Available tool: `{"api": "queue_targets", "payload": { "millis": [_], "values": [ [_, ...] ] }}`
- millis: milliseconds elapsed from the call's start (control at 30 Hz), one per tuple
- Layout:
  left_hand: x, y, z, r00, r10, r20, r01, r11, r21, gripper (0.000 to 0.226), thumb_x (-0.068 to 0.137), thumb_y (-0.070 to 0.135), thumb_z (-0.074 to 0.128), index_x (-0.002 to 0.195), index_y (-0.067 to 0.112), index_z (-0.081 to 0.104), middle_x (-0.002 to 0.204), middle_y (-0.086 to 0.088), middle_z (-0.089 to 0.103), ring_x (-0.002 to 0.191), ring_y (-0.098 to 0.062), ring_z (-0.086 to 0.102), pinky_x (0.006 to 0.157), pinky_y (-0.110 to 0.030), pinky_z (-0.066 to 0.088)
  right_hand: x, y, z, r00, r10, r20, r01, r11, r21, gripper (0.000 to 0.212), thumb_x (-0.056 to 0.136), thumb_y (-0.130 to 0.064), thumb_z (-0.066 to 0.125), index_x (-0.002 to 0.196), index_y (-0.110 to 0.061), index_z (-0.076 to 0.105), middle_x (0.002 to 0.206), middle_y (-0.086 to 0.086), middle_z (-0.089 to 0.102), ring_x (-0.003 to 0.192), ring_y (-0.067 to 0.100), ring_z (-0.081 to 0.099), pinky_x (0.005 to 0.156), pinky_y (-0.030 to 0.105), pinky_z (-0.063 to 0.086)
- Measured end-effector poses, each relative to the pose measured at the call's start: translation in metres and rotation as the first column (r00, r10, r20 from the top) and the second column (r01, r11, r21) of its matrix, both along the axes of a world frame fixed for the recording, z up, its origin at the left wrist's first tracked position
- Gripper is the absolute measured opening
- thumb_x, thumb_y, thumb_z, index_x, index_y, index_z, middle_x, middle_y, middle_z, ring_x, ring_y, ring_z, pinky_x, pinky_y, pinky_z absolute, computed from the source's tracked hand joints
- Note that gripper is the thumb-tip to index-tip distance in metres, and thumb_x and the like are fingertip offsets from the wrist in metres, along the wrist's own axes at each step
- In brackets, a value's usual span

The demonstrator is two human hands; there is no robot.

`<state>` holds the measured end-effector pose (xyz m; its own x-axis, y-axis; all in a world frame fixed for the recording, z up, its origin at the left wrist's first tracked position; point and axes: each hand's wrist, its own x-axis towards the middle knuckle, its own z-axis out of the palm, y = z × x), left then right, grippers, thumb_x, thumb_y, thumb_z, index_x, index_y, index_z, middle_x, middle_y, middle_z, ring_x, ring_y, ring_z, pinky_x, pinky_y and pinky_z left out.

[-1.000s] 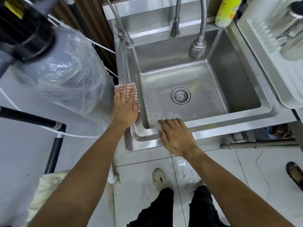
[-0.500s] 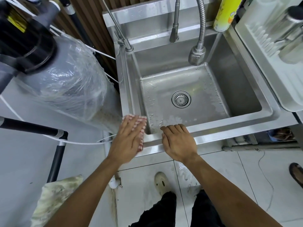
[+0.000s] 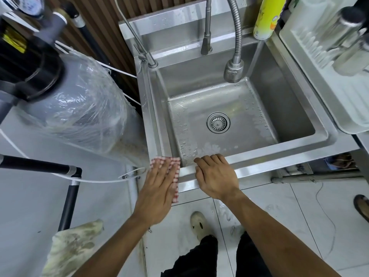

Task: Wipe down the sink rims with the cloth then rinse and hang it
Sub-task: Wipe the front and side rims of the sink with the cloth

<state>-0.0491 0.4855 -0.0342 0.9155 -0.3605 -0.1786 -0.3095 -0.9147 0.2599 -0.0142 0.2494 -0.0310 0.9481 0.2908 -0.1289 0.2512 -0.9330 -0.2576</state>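
Cloth (image 3: 175, 172) lies pressed under left hand (image 3: 157, 188) on sink rim (image 3: 279, 158).

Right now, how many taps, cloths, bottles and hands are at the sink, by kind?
Taps: 3 (thin gooseneck, middle tap, flexible sprayer)
Checked cloth: 1
Yellow bottle: 1
Hands: 2 (left hand, right hand)
Total: 7

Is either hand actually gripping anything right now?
No. The left hand presses the checked cloth flat onto the sink's front-left corner; the right hand rests on the front rim.
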Motion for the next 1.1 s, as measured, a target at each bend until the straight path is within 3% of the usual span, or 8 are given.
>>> {"api": "queue_targets", "payload": {
  "millis": [167, 333, 400, 533, 733, 867, 1000, 1100],
  "values": [
    [0.050, -0.004, 0.006, 0.999, 0.034, 0.033, -0.035, 0.999, 0.038, 0.057, 0.110, 0.042, 0.015, 0.163, 0.028, 0.002, 0.172, 0.000, -0.003, 0.157, -0.022, -0.014, 0.128, -0.045, 0.001, 0.002, 0.001, 0.003, 0.999, 0.019, -0.048, -0.021, 0.999, -0.035, 0.048, 0.102, -0.036, 0.027, 0.129, -0.020, 0.062, 0.111, 0.002, 0.069, 0.097, 0.029, 0.059, 0.101, 0.042, 0.041],
    [0.125, -0.008, 0.014, 0.995, 0.094, -0.043, -0.087, 0.985, 0.147, 0.057, 0.108, 0.043, 0.016, 0.163, 0.031, 0.004, 0.171, -0.002, -0.005, 0.156, -0.025, -0.017, 0.125, -0.039, -0.012, 0.004, 0.001, 0.007, 0.997, 0.018, -0.073, -0.022, 0.998, -0.059, 0.045, 0.102, -0.036, 0.022, 0.112, -0.016, 0.061, 0.103, 0.004, 0.066, 0.090, 0.029, 0.055, 0.091, 0.043, 0.041],
    [0.111, -0.008, 0.017, 0.999, -0.002, -0.040, 0.011, 0.976, 0.216, 0.059, 0.106, 0.045, 0.009, 0.163, 0.029, 0.012, 0.171, -0.007, -0.002, 0.156, -0.030, -0.014, 0.127, -0.047, -0.004, 0.004, 0.000, 0.007, 0.997, 0.025, -0.073, -0.029, 0.998, -0.050, 0.043, 0.102, -0.036, 0.024, 0.111, -0.015, 0.061, 0.103, 0.005, 0.065, 0.090, 0.030, 0.056, 0.090, 0.043, 0.041],
    [0.056, -0.006, 0.026, 0.957, -0.273, -0.100, 0.290, 0.924, 0.250, 0.058, 0.107, 0.040, 0.014, 0.147, 0.018, 0.050, 0.162, -0.013, 0.035, 0.155, -0.037, 0.015, 0.125, -0.055, 0.015, 0.004, -0.002, 0.007, 0.997, 0.044, -0.062, -0.045, 0.999, -0.018, 0.047, 0.101, -0.036, 0.022, 0.111, -0.014, 0.063, 0.101, 0.007, 0.067, 0.088, 0.030, 0.058, 0.089, 0.044, 0.043],
    [0.106, -0.015, 0.040, 0.837, -0.486, -0.253, 0.548, 0.738, 0.394, 0.061, 0.105, 0.041, 0.012, 0.138, 0.021, 0.059, 0.140, -0.004, 0.058, 0.153, -0.030, 0.023, 0.127, -0.048, 0.007, 0.004, -0.006, 0.006, 0.996, 0.065, -0.059, -0.064, 0.998, 0.030, 0.053, 0.102, -0.037, 0.018, 0.115, -0.014, 0.064, 0.103, 0.007, 0.067, 0.090, 0.029, 0.058, 0.092, 0.045, 0.044],
    [0.175, -0.030, 0.051, 0.824, -0.462, -0.327, 0.564, 0.617, 0.549, 0.069, 0.098, 0.045, 0.004, 0.135, 0.031, 0.061, 0.138, 0.004, 0.060, 0.146, -0.024, 0.031, 0.127, -0.046, 0.003, 0.004, -0.008, 0.006, 0.996, 0.066, -0.061, -0.063, 0.996, 0.057, 0.052, 0.102, -0.036, 0.021, 0.115, -0.014, 0.065, 0.101, 0.007, 0.068, 0.090, 0.029, 0.059, 0.094, 0.045, 0.044],
    [0.230, -0.062, 0.047, 0.860, -0.297, -0.415, 0.508, 0.417, 0.754, 0.046, 0.095, 0.039, 0.032, 0.113, 0.025, 0.071, 0.124, -0.003, 0.069, 0.124, -0.025, 0.053, 0.120, -0.047, 0.020, 0.005, -0.007, 0.002, 0.998, 0.049, -0.050, -0.046, 0.996, 0.071, 0.047, 0.102, -0.037, 0.027, 0.114, -0.014, 0.067, 0.100, 0.006, 0.068, 0.088, 0.029, 0.059, 0.095, 0.045, 0.045],
    [0.191, -0.095, 0.032, 0.745, -0.139, -0.652, 0.641, 0.420, 0.643, 0.041, 0.087, 0.032, 0.035, 0.094, 0.018, 0.074, 0.097, -0.006, 0.073, 0.092, -0.023, 0.066, 0.098, -0.039, 0.049, 0.004, -0.005, 0.002, 0.999, 0.015, -0.034, -0.013, 0.998, 0.067, 0.044, 0.101, -0.036, 0.032, 0.109, -0.014, 0.069, 0.095, 0.007, 0.068, 0.086, 0.030, 0.059, 0.095, 0.046, 0.046]
  ]
}}
